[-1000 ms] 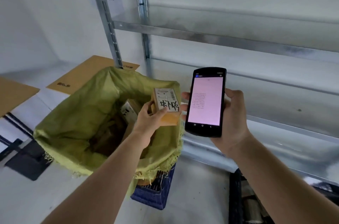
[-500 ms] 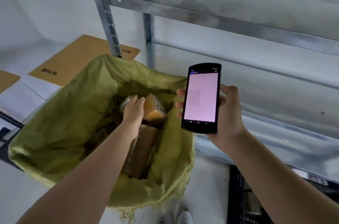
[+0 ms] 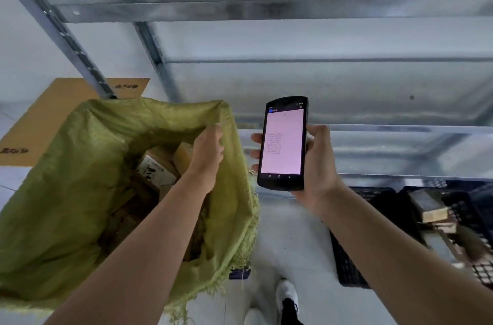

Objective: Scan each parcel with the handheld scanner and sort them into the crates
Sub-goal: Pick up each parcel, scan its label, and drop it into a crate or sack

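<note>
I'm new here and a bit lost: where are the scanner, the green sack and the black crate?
handheld scanner [image 3: 283, 142]: head view, middle of its pink screen.
green sack [image 3: 80, 178]: head view, its left inner wall.
black crate [image 3: 346, 266]: head view, its near-left wall.

Camera: your single head-worn view, wide-angle.
Facing: forward and down, past your forearms.
Nearness: close over the green woven sack [image 3: 80, 191]; metal shelving [image 3: 266, 8] just ahead.

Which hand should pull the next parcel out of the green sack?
The left hand. It is already at the green sack opening, right above the parcels, holding no parcel. The right hand is occupied gripping the handheld scanner beside the sack.
</note>
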The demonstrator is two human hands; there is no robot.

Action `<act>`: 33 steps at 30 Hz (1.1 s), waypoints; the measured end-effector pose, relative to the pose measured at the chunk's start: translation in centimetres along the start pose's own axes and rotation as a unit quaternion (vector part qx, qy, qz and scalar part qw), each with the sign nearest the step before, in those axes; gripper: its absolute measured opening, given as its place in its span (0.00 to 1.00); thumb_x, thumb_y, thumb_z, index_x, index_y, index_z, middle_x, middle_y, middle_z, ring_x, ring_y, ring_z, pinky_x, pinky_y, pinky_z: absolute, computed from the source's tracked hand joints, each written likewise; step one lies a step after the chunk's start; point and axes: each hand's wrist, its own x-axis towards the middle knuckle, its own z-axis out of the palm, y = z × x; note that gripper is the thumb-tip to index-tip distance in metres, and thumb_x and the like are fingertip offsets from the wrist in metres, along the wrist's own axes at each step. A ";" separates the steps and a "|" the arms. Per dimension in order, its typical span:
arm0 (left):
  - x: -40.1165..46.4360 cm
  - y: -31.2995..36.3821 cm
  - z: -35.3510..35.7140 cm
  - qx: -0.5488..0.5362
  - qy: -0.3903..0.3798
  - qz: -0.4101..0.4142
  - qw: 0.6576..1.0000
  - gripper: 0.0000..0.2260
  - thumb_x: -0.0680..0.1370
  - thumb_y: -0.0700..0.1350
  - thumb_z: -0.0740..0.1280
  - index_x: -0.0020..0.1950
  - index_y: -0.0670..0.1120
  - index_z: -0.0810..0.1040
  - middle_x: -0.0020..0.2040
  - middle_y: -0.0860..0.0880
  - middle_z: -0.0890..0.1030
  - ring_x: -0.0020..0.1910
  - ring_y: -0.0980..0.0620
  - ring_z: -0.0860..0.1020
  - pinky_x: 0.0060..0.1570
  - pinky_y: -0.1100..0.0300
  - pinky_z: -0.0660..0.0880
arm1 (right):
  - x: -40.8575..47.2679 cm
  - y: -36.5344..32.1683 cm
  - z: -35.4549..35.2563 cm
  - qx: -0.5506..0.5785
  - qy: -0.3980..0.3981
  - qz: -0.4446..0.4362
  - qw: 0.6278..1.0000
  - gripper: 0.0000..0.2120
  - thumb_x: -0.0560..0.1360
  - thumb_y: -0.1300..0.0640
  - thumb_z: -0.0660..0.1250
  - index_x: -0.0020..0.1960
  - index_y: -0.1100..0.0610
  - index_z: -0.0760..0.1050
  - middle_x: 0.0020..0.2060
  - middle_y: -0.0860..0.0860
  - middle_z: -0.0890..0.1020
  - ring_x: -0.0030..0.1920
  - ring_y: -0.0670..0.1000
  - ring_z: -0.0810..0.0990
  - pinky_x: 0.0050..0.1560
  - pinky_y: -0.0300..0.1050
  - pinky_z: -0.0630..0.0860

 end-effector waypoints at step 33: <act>-10.0 -23.8 52.7 0.233 -0.245 -0.173 0.925 0.20 0.86 0.55 0.61 0.76 0.53 0.74 0.72 0.47 0.76 0.73 0.40 0.74 0.73 0.46 0.69 | -11.4 -3.9 -53.7 0.108 0.328 0.044 0.937 0.29 0.85 0.43 0.46 0.57 0.54 0.84 0.53 0.61 0.88 0.47 0.59 0.84 0.44 0.49 0.80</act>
